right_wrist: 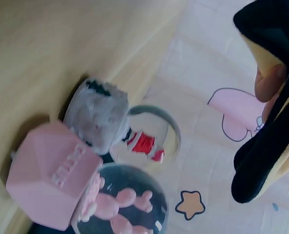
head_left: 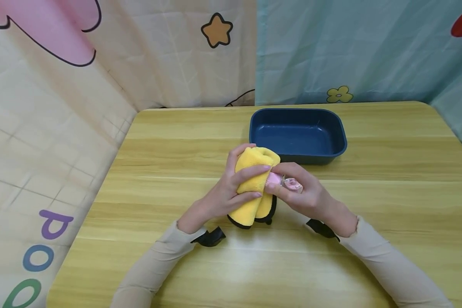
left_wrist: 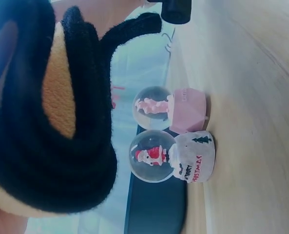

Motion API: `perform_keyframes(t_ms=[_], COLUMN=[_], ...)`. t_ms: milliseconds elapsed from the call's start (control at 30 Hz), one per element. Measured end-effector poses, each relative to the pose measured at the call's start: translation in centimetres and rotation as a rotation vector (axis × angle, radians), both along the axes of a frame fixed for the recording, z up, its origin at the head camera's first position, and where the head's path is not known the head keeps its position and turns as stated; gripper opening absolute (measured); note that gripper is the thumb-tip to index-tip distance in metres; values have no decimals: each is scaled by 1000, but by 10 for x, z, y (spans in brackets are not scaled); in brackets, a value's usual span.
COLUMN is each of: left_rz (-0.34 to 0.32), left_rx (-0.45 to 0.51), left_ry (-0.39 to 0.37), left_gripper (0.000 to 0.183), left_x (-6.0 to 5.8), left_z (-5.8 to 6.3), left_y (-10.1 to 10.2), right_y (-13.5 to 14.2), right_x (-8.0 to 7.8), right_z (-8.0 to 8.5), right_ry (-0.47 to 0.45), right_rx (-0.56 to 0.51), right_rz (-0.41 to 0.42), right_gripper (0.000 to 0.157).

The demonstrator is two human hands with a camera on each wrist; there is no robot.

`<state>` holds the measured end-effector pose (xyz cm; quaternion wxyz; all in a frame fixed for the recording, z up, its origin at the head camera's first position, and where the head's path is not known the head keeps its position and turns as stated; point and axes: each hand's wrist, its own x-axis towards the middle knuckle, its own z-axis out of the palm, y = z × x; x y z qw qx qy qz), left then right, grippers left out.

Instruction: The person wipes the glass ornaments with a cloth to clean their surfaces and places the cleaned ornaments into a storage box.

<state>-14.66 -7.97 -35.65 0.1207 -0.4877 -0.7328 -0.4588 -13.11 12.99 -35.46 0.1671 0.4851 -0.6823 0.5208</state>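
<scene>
My left hand [head_left: 235, 188] grips a folded yellow cloth [head_left: 250, 209] with black edging, its fingers spread across the front. At the cloth's right side, my right hand [head_left: 304, 188] pinches a small pink object [head_left: 275, 178] between thumb and fingers; the cloth covers the rest of it, so I cannot tell its kind. Below the hands, two snow globes stand side by side on the table. One has a faceted pink base [left_wrist: 189, 109] and a pink balloon-dog figure in its dome; the other has a white Christmas base [left_wrist: 195, 157] and a Santa figure inside.
A dark blue rectangular tub [head_left: 298, 156] stands at the table's back edge, just beyond the hands. The wood-patterned table [head_left: 158, 171] extends to both sides. Printed curtains [head_left: 169, 55] hang behind it and along the left. Black straps [head_left: 211, 237] hang at both wrists.
</scene>
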Motion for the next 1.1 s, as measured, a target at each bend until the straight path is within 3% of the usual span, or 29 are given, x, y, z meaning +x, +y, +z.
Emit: perform_keyframes(t_ms=[67, 133, 300, 367, 567, 733, 1100], left_rz=[-4, -5, -5, -5, -7, 13, 49], left_rx=[3, 6, 9, 8, 7, 5, 14], left_ry=[-6, -8, 0, -1, -25, -53, -55], left_gripper=[42, 42, 42, 42, 40, 40, 40], left_x=[1, 0, 0, 0, 1, 2, -2], left_z=[-1, -1, -1, 0, 0, -2, -7], left_y=[0, 0, 0, 0, -1, -2, 0], right_y=[2, 3, 2, 0, -3, -6, -8], right_x=[1, 2, -9, -12, -13, -13, -15], right_z=[1, 2, -2, -3, 0, 2, -11], right_ry=[103, 42, 541, 690, 689, 706, 533], right_rx=[58, 69, 56, 27, -17, -63, -129], right_rz=[-116, -117, -170, -195, -181, -229, -277], right_gripper=[19, 24, 24, 18, 17, 9, 20])
